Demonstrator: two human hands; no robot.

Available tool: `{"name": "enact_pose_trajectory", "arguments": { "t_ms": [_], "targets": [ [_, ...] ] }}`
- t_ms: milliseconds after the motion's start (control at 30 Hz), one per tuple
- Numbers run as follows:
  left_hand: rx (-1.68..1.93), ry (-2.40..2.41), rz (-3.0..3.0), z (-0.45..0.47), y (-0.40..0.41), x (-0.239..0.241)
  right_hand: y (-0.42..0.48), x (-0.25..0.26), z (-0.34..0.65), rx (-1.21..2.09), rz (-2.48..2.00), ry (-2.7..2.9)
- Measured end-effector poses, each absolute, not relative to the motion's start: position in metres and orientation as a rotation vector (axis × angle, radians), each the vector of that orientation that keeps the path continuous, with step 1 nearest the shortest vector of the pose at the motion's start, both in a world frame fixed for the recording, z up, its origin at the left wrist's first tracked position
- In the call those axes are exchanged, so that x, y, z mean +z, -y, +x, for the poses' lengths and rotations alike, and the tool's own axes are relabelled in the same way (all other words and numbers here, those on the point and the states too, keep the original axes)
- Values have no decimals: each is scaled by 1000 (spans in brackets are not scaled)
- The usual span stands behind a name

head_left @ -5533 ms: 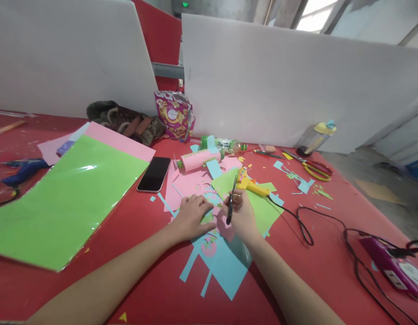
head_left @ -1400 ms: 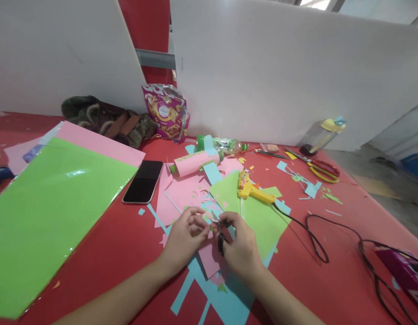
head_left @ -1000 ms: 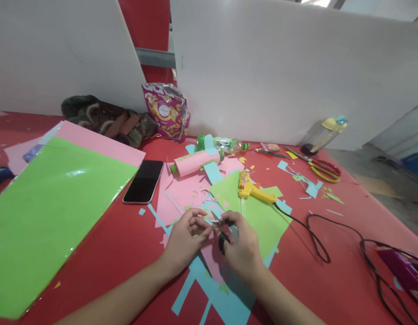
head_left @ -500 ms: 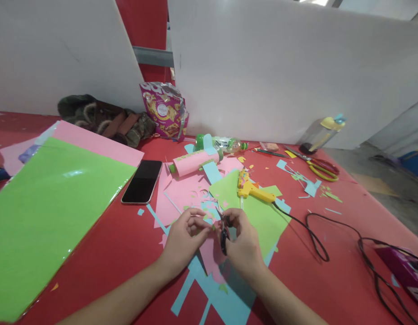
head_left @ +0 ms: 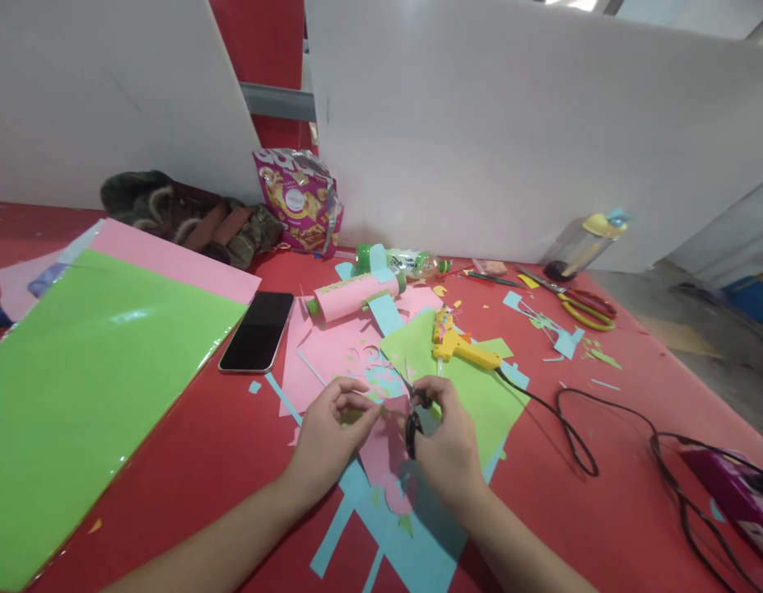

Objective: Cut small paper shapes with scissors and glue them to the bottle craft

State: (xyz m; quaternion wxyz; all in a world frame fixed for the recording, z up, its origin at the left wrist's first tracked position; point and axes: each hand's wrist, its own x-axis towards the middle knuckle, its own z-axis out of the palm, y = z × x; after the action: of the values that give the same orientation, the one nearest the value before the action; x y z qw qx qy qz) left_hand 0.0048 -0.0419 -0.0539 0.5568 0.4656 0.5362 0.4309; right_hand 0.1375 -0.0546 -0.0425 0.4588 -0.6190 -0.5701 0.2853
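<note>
My right hand grips small black-handled scissors, their blades pointing up and left. My left hand pinches a small green paper scrap between thumb and fingers, right beside the blades. Both hands hover over a pile of pink paper, light green paper and blue paper cuttings on the red table.
A yellow glue gun with a black cord lies just beyond my right hand. A black phone, a pink-wrapped bottle, big green sheets, a snack bag, yellow-handled scissors and a purple power strip lie around.
The scissors have turned from pointing far forward to a short, upright hold close to my left hand. My left hand lifted off the table and now pinches the scrap.
</note>
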Motion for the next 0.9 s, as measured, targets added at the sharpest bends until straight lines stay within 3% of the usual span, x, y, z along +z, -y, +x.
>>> {"name": "enact_pose_trajectory", "arguments": {
  "t_ms": [267,600,900],
  "targets": [
    [1049,-1262,1080,5,41,-55,53,-49,140,854,-1483,1285],
    [930,-1271,1224,5,45,-53,54,-46,144,812,-1404,1302],
    [1065,-1242,797,3,36,-52,49,-47,146,682,-1363,1158]
  ]
}}
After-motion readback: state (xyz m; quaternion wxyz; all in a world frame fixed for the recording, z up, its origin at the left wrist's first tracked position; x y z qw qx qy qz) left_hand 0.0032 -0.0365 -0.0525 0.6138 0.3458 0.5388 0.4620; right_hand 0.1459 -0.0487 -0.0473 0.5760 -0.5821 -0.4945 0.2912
